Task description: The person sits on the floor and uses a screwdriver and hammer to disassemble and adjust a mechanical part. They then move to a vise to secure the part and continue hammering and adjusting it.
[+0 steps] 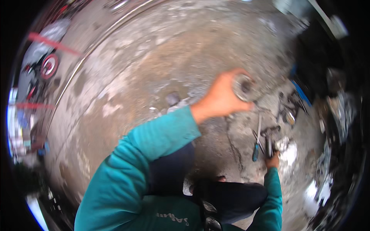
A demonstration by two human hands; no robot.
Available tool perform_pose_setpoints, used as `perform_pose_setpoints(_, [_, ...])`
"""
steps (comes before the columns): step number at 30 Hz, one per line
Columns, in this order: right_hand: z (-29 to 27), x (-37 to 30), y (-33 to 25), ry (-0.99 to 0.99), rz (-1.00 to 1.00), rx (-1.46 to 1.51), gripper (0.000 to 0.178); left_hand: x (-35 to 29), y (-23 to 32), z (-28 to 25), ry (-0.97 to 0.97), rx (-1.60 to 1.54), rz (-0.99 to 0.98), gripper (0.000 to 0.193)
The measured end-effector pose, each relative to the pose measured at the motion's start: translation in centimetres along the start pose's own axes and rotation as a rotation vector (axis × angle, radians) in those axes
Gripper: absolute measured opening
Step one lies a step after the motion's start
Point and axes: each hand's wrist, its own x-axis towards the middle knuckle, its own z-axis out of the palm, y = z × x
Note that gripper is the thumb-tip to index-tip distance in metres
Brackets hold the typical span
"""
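Observation:
My left hand (225, 92) is raised above the floor, its fingers wrapped round a ring-shaped metal part (237, 87) with a dark hole in its middle. Motion blur keeps me from telling its exact kind. Lower on the right, my right hand (273, 159) is closed on the handle of a hammer (268, 144), whose dark head points away from me near the floor. Just left of the hammer lies a screwdriver (255, 152) with a blue handle. Crumpled white material (282, 144) sits right beside the hammer.
Several dark tools (290, 106) lie on the concrete floor (146, 57) to the far right. A small round grey object (172, 99) rests on a wet patch. A long pipe (71, 82) curves across the left side, with a red-rimmed wheel (49, 66) beyond it. Plastic sheeting (341, 111) hangs along the right.

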Motion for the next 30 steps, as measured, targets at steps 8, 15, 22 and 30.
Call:
perform_pose_setpoints(8, [-11.9,6.3,-12.3,-0.568,0.053,-0.369,0.057,-9.4,2.7,-6.9,0.262,0.130,-0.214,0.065])
perform_pose_setpoints(15, [-25.3,2.2,-17.8,-0.608,-0.190,-1.018,0.056,-19.0,4.4,-11.5,0.381,0.159,-0.505,0.061])
perform_pose_setpoints(22, [-36.0,-3.6,-18.8,-0.434,-0.204,-1.352,0.054,-27.8,6.8,-15.9,0.790,0.128,-0.634,0.059])
perform_pose_setpoints(30, [-40.7,-9.5,-14.6,-0.495,0.096,-0.742,0.051,-42.8,20.3,-26.2,1.016,0.238,-0.877,0.059])
